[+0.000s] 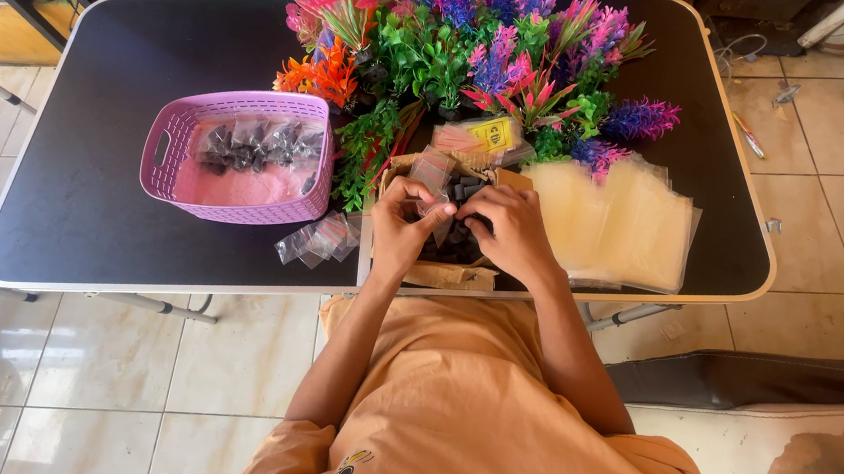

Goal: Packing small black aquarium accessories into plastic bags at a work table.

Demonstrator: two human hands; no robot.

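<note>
My left hand point(398, 225) pinches a small clear plastic bag point(434, 173) over an open cardboard box point(451, 272) near the table's front edge. My right hand point(515, 232) sits close beside it with its fingers curled on small black pieces point(466, 190) at the bag's mouth. The box holds several more of the dark pieces. Both hands touch each other above the box.
A pink basket point(163, 151) with filled small bags stands at the left. Loose filled bags point(319, 239) lie in front of it. A stack of clear empty bags point(624, 223) lies at the right. Colourful artificial plants point(457, 49) cover the back of the black table point(83, 210).
</note>
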